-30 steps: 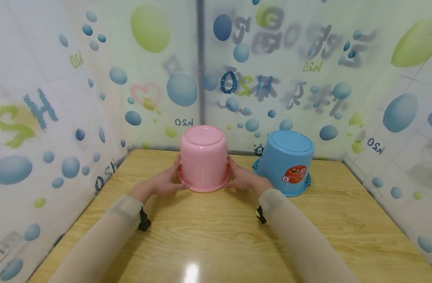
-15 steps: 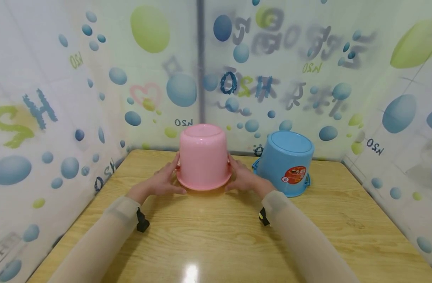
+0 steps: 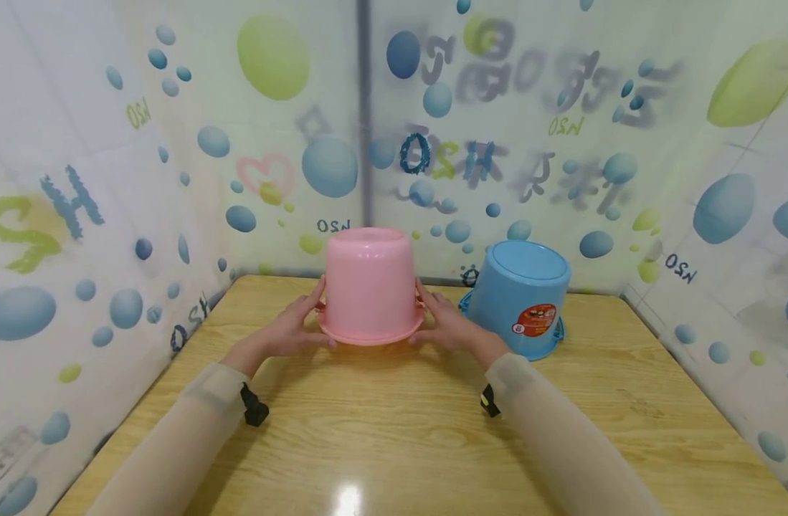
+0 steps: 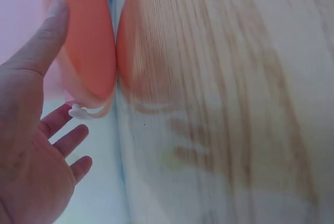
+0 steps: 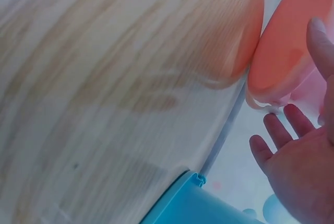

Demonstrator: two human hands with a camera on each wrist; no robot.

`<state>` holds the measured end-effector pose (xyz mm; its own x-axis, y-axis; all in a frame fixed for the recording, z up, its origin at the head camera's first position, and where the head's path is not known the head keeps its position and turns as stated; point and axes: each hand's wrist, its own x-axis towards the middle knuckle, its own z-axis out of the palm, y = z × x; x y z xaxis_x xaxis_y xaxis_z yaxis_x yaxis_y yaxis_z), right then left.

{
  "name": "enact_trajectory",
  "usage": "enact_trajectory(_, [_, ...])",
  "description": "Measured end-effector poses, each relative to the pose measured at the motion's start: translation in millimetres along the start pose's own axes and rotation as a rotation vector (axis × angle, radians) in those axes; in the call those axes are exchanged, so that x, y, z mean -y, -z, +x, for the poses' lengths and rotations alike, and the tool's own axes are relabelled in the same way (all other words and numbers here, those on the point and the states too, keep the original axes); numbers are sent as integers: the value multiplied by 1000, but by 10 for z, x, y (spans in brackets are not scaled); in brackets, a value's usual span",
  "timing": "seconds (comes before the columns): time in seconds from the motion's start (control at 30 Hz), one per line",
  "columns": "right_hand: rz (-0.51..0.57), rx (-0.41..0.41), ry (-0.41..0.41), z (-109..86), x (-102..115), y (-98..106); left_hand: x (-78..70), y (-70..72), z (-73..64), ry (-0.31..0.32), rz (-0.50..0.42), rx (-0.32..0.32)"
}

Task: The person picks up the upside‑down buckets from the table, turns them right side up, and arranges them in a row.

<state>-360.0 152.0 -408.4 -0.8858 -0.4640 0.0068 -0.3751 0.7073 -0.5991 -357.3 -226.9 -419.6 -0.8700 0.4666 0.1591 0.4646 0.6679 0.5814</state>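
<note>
A pink bucket (image 3: 370,290) is upside down at the back middle of the table. Its near rim is raised, so its inside (image 4: 90,36) shows in the left wrist view; whether the far rim touches the wood is hidden. My left hand (image 3: 289,331) holds it at the left side, thumb by the near rim and fingers spread along the side. Opposite, my right hand (image 3: 453,326) holds the right side the same way, its thumb (image 5: 319,44) at the rim. A blue bucket (image 3: 513,297) with a red label stands inverted just right of that hand.
The wooden table (image 3: 374,416) reaches to a patterned curtain (image 3: 290,129) behind and at both sides. In the right wrist view, the blue bucket's rim (image 5: 169,195) lies below the right hand. Black wrist cameras (image 3: 254,405) sit under both sleeves.
The pink bucket's near rim has risen slightly off the table, and its base has tipped away so less of it shows. Both hands moved with it. The blue bucket stayed put.
</note>
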Motion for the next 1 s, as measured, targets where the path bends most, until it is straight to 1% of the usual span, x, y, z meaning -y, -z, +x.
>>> enact_trajectory(0.1, [31,1,55,-25,4,30,-12,30,-17,-35,-26,-18])
enact_trajectory(0.17, [56,2,83,-33,4,45,-27,48,-28,-44,-47,-22])
enact_trajectory(0.23, [76,1,88,-47,4,56,-46,67,-37,-50,-64,-22])
enact_trajectory(0.37, [115,-8,67,-73,2,63,-73,84,-40,-68,-101,-16])
enact_trajectory(0.43, [132,-12,61,-89,8,66,-84,88,-45,-60,-122,-13])
enact_trajectory(0.5, [145,-14,60,-103,11,68,-103,93,-55,-37,-132,-12])
enact_trajectory(0.57, [150,-17,65,-115,9,72,-122,94,-63,-16,-132,-15])
enact_trajectory(0.63, [151,-19,72,-130,12,77,-145,99,-73,-9,-137,-19])
enact_trajectory(0.8, [151,-27,90,-163,41,98,-207,122,-86,-20,-151,-39])
enact_trajectory(1.0, [168,-39,130,-181,48,115,-289,146,-90,-9,-153,-62])
